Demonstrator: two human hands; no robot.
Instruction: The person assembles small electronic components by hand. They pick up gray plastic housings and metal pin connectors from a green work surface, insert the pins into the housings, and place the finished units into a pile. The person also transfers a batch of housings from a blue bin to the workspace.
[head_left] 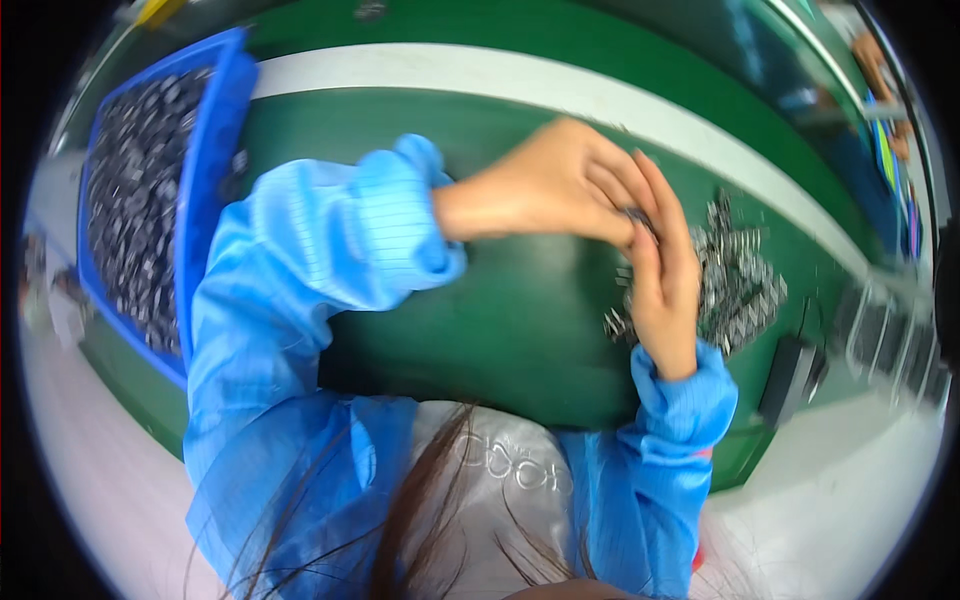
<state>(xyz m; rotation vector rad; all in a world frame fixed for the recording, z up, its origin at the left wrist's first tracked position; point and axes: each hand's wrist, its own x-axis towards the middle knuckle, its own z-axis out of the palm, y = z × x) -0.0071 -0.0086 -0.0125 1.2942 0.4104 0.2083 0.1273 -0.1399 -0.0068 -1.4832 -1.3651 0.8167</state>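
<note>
My left hand (560, 185) reaches across from the left, its thumb and fingers closed in a pinch. Facing it, my right hand (668, 280) comes up from below with thumb and fingers bent around the same spot. Between the fingertips of both hands is a small dark part (641, 219), mostly covered, so its kind cannot be made out. Just behind and to the right of my right hand lies a heap of small silvery metal parts (740, 285), some in ridged rows, on the green work surface (480, 330).
A blue bin (215, 150) full of small dark and metallic pieces stands at the left. A white strip (420, 65) crosses the far side. On the right are a black box-shaped device (790, 378) and a wire-like rack (890, 335). Another person's hand (872, 62) shows at the far right.
</note>
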